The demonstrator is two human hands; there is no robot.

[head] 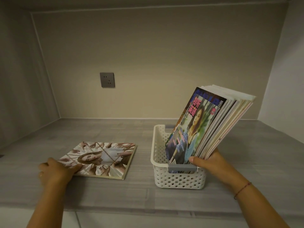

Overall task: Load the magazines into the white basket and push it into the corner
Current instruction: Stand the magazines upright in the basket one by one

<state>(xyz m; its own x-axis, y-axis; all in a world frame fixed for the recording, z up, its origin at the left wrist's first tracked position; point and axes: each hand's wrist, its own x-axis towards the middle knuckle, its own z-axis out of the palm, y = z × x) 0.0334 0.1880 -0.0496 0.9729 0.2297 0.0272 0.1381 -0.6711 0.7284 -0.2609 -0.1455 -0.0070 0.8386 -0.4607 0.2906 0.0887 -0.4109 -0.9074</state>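
Gripping the tilted magazines [213, 122] in the white basket [179, 178] with your right hand [209, 160], lean them aside while your left hand [54, 170] (thumb pinching the cover) lifts the last magazine [102, 157] in.

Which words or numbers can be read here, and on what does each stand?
"视听英语": pink title, front magazine in the white basket.
"Never Say Never": blue line, same cover; barely legible.
"20": top corner, magazine behind it.
Other print there: too blurred to read.
No text shows on the flat magazine.
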